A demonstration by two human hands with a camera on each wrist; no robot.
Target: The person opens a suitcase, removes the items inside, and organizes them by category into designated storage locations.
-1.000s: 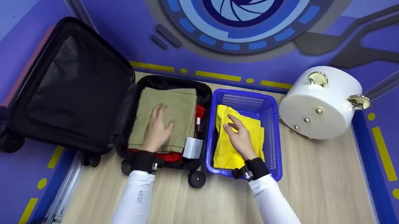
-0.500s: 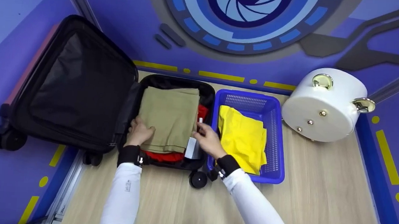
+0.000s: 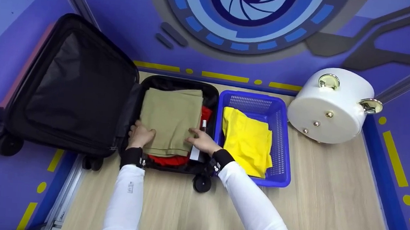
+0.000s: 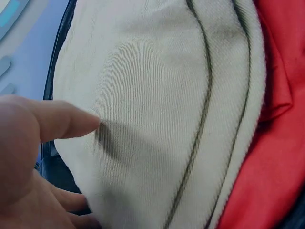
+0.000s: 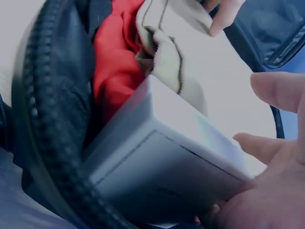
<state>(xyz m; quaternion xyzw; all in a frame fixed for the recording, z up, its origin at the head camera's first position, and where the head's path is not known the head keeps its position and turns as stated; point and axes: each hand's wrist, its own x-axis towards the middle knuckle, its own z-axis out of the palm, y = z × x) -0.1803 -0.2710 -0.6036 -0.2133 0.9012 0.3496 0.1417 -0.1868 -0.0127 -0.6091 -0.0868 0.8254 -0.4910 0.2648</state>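
A folded khaki garment (image 3: 171, 120) lies on red cloth (image 3: 170, 160) inside the open suitcase (image 3: 211, 93). My left hand (image 3: 140, 134) is at the garment's left edge. In the left wrist view its thumb touches the top, while the other fingers reach down beside the edge. Over the right edge is my right hand (image 3: 203, 142), its thumb and fingers apart above the khaki fabric. A white box (image 5: 171, 162) stands close under that hand, partly hidden by it in the head view. Behind the hand, a small bottle with a white cap (image 3: 204, 123) shows against the red cloth.
Right of the suitcase stands a blue plastic basket (image 3: 284, 144) with folded yellow cloth (image 3: 246, 142) in it. The black-lined suitcase lid (image 3: 78, 89) leans open at the left. A white round case (image 3: 328, 108) with gold fittings sits by the back wall.
My left hand has moved from on top of the khaki garment to its left edge. The right hand has come left from over the yellow cloth to the garment's right edge.
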